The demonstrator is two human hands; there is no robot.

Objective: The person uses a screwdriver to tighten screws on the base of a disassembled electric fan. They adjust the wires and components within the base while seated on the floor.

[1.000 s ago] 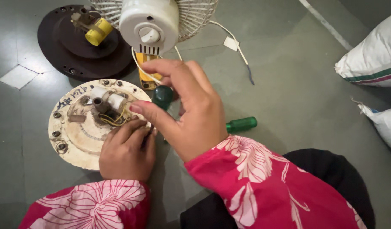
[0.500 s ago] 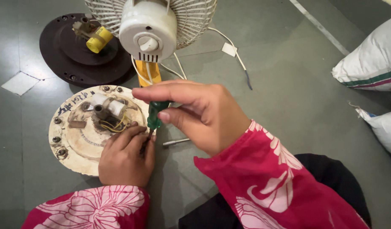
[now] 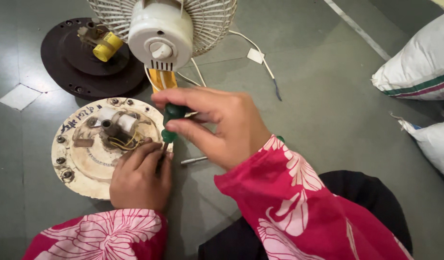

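Right hand [image 3: 222,127] pinches green screwdriver [image 3: 171,120]; left hand [image 3: 137,180] steadies cream disc [image 3: 84,163].

Beside the cream round base plate [image 3: 82,163]: 2 screwdrivers, 1 dark round base, 1 white fan, 2 white sacks, 2 hands.

Right hand [image 3: 222,126] gripping green screwdriver [image 3: 172,120], left hand [image 3: 139,179] steadying cream disc [image 3: 79,161]
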